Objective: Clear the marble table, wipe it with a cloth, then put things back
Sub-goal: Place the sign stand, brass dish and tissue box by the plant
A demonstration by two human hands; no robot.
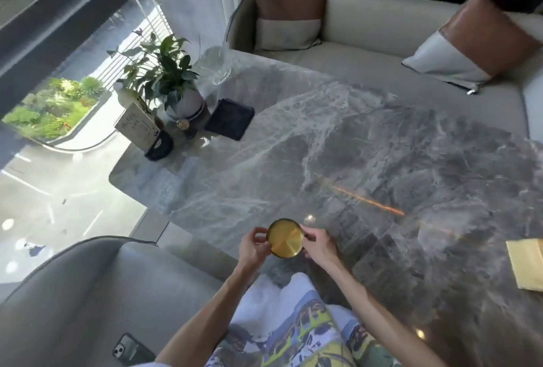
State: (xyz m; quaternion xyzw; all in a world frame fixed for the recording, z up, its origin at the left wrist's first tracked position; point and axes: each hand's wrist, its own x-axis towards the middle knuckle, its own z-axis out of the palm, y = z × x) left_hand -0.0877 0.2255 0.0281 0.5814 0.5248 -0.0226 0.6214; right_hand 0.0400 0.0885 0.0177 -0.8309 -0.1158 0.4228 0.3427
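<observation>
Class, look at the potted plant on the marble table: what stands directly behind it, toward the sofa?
Behind the potted plant stands a clear glass vase, at the marble table edge. The leaves cover part of its left side, and whether it holds water cannot be told.

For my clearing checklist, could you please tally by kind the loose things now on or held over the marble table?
Potted plant: 1
Glass vase: 1
Dark square coaster stack: 1
Card sign in stand: 1
Gold round dish, held by both hands: 1
Yellow cloth: 1
Total: 6
</observation>
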